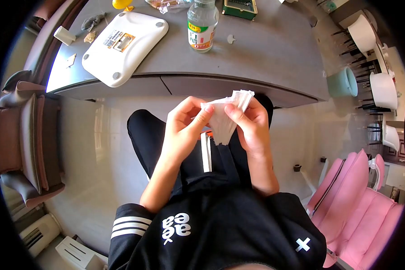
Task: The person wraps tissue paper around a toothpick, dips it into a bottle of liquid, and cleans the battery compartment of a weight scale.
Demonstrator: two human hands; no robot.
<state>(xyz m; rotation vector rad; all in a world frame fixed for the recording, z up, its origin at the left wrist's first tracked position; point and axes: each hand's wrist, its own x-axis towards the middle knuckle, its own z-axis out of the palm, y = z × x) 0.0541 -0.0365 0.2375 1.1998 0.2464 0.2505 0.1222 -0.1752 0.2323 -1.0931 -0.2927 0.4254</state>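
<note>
A piece of thin white paper or tissue [221, 118], gathered in folds, is held up between both hands above the lap. My left hand [186, 128] pinches its left edge between thumb and fingers. On the other side, my right hand [252, 123] grips the folded upper right part, with the thumb pressed on its front. The sheet narrows toward its lower end. Below it, a white strip [206, 153] with something orange at its top lies over the black clothing. Some fingertips are hidden behind the paper.
On the grey table [265, 54] are an upturned white scale [135, 38], a glass bottle [202, 29], a green box [240, 8], a white cup [64, 35] and small scraps. A pink chair [351, 198] stands right, a brown sofa [22, 135] left, a bin [343, 83] beyond the table.
</note>
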